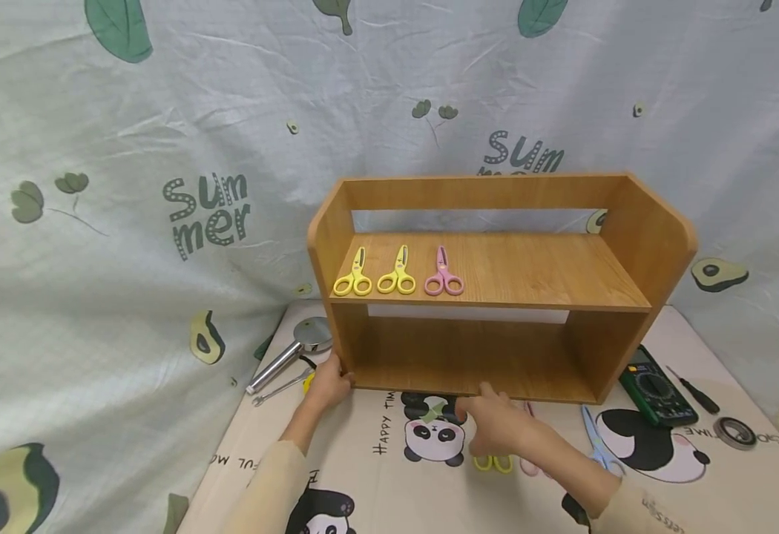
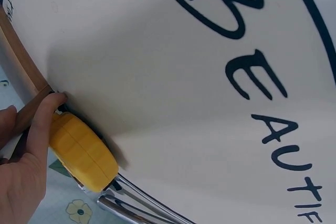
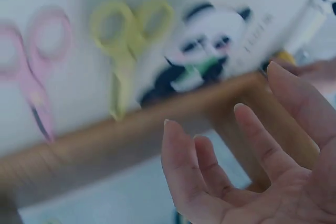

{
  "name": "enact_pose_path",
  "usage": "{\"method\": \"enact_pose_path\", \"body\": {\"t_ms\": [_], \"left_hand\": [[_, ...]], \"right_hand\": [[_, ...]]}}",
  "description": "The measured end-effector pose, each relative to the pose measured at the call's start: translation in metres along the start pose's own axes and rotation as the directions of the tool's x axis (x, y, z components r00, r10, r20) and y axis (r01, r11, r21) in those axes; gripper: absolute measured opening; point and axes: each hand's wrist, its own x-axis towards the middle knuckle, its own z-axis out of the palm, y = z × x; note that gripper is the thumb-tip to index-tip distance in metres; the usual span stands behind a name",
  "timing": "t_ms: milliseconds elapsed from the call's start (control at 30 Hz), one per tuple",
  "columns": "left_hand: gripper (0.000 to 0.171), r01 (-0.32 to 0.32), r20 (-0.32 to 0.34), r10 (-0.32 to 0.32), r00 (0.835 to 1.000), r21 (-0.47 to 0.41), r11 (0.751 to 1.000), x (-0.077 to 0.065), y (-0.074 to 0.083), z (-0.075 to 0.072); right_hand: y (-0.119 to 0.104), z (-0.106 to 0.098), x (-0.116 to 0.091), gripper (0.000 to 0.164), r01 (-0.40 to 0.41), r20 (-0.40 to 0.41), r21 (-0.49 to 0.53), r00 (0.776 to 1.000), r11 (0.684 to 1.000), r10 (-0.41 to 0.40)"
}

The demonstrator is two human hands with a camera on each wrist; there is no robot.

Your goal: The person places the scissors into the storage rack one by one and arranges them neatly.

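A two-tier wooden shelf stands on the table. Two yellow scissors and one pink pair of scissors lie on the left half of its upper board. My left hand grips the shelf's lower left front corner, thumb and finger on either side of the panel. Before the bottom board hovers my right hand, fingers spread, loosely bent and holding nothing. Beneath it, partly hidden, are yellow scissors and pink scissors on the tablecloth. Blue scissors lie farther right.
Left of the shelf are a shower head, a wrench and a yellow tape measure against my left hand. On the right lie a multimeter, a screwdriver and a black tape roll. A printed curtain hangs behind.
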Motion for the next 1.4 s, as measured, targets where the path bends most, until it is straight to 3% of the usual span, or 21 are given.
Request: {"method": "enact_pose_path", "body": {"t_ms": [167,467,800,1067,1233,1400], "left_hand": [[0.041,0.007,0.012,-0.007,1.0,0.01,1.0,-0.001,0.0,0.0],[0.047,0.03,0.017,-0.03,0.999,0.001,1.0,-0.001,0.002,0.001],[0.045,0.029,0.003,-0.029,1.0,0.01,1.0,0.0,0.002,0.0],[0.041,0.036,0.014,-0.036,0.999,0.008,0.999,-0.002,0.002,-0.002],[0.046,0.057,0.026,-0.057,0.998,0.005,0.998,-0.001,0.002,-0.002],[0.055,0.055,0.037,-0.054,0.998,-0.01,0.998,0.0,0.002,-0.001]], "right_hand": [[0.02,0.032,0.002,0.04,-0.063,0.028,0.023,0.998,0.998,0.062],[0.038,0.062,0.008,0.041,-0.056,-0.072,-0.045,0.996,0.997,0.053],[0.042,0.069,0.01,0.044,-0.028,-0.127,-0.052,0.992,0.998,0.021],[0.042,0.07,0.01,0.04,-0.003,-0.123,-0.036,0.992,0.999,-0.001],[0.04,0.07,0.01,0.038,0.011,-0.106,-0.026,0.994,1.0,-0.014],[0.042,0.067,0.011,0.036,-0.027,-0.074,0.008,0.997,1.0,0.027]]}}
